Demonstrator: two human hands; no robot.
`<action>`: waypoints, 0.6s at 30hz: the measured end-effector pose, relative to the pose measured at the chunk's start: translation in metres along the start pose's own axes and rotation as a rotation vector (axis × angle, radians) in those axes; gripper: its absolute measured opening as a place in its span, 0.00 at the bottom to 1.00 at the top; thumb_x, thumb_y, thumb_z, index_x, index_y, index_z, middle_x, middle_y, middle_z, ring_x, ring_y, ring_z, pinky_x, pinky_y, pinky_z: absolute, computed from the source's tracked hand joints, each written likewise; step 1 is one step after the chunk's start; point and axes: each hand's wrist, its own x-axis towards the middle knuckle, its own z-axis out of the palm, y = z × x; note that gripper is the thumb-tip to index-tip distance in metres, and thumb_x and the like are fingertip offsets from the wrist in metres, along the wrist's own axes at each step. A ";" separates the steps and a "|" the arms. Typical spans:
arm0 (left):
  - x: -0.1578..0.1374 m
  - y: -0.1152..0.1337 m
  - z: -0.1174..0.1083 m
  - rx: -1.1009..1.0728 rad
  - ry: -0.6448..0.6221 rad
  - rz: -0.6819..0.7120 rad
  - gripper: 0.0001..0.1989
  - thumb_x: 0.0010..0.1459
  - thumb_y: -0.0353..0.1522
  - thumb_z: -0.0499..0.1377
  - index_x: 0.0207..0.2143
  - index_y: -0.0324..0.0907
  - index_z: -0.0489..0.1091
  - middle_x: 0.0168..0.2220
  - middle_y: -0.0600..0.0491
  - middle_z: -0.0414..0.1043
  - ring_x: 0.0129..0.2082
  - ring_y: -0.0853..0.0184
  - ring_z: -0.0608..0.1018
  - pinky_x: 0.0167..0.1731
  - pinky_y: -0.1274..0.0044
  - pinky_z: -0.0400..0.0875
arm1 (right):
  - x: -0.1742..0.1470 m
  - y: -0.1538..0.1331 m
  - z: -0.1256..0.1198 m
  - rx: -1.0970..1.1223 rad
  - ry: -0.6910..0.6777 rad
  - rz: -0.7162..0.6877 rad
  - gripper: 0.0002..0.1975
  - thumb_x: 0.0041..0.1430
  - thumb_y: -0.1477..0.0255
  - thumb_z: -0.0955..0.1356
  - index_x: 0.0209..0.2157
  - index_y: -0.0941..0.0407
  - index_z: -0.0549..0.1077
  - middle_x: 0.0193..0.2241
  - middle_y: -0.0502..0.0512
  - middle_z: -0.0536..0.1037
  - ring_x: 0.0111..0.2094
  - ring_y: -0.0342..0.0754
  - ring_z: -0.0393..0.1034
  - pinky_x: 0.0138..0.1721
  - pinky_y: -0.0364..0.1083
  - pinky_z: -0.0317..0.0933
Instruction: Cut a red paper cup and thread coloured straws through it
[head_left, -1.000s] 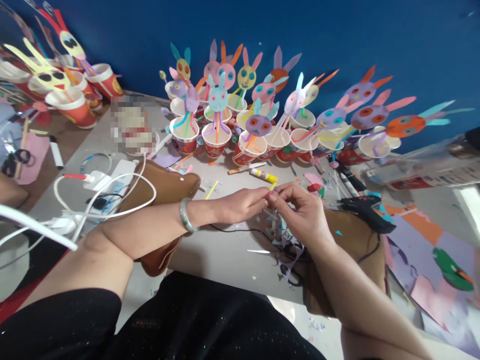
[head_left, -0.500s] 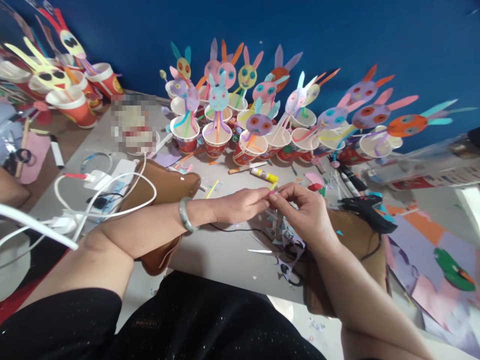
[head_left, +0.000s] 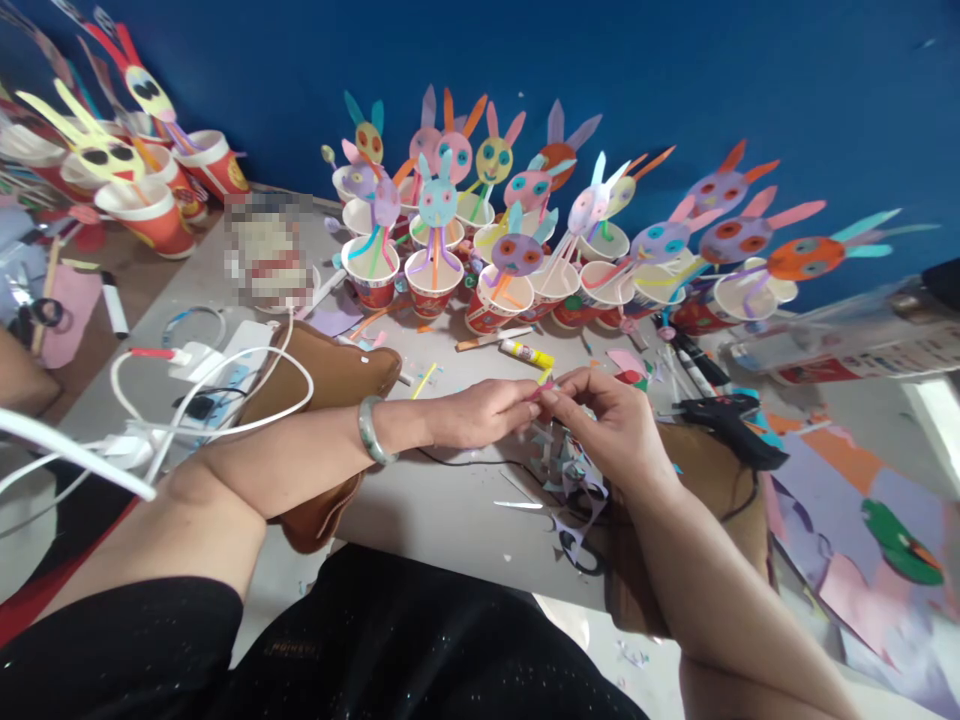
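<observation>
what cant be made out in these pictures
All in the head view:
Small pink piece: its full shape is hidden by the fingers of the bare left hand and bare right hand.
Yellow cylindrical tube: its print is too small to read.
Clear plastic container: cut off by the right edge.
Beige and red patch: pixelation hides what it is.

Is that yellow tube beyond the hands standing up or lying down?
Lying down: the yellow tube stretches sideways along the table, its long side showing.
</observation>
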 end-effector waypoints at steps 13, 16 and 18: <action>-0.002 0.000 -0.001 -0.164 -0.069 -0.135 0.10 0.71 0.36 0.49 0.36 0.41 0.61 0.28 0.59 0.64 0.18 0.78 0.63 0.18 0.82 0.59 | -0.003 0.001 0.000 0.029 0.017 0.048 0.21 0.54 0.51 0.76 0.29 0.54 0.72 0.23 0.52 0.80 0.25 0.48 0.74 0.27 0.47 0.67; -0.002 -0.005 0.000 -0.266 -0.089 -0.132 0.11 0.70 0.40 0.51 0.38 0.42 0.62 0.28 0.60 0.63 0.17 0.78 0.62 0.16 0.83 0.57 | -0.003 0.005 -0.001 0.081 0.015 0.053 0.22 0.51 0.52 0.78 0.35 0.53 0.71 0.26 0.52 0.80 0.27 0.49 0.76 0.29 0.48 0.69; 0.000 -0.008 0.000 -0.363 -0.110 -0.107 0.14 0.69 0.43 0.53 0.39 0.41 0.62 0.27 0.60 0.62 0.18 0.79 0.61 0.17 0.83 0.56 | -0.002 0.005 -0.003 0.139 0.006 0.051 0.24 0.49 0.54 0.79 0.38 0.53 0.70 0.30 0.53 0.80 0.30 0.50 0.77 0.31 0.49 0.71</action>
